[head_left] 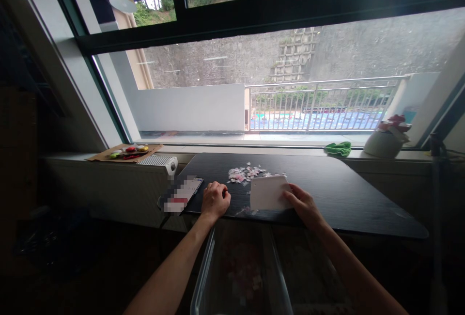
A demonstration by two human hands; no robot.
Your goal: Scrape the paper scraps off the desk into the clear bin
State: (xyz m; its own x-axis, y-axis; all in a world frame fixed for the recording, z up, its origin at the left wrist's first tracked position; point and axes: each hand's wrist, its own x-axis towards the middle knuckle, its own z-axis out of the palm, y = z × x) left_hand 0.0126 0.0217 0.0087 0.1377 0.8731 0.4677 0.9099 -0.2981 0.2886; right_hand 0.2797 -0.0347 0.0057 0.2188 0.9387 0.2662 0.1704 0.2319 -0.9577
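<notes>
My right hand (303, 203) grips the right edge of a white card (269, 193), thumb on top, and holds it tilted over the table. My left hand (215, 199) rests at the near side of the black table (327, 189) with its fingers curled in. Whatever it may hold is hidden. Beyond the hands lies a loose heap of small white and pink pieces (242, 174), partly covered by the card. Below the table's near edge stands a clear plastic bin (205, 269) with similar pieces dimly visible inside.
A phone (183, 194) lies left of my left hand. On the sill are a cardboard sheet (154, 149) with colourful items, a green cloth (338, 149) and a pale round container (385, 140). A white radiator (119, 184) runs along the wall under the large window.
</notes>
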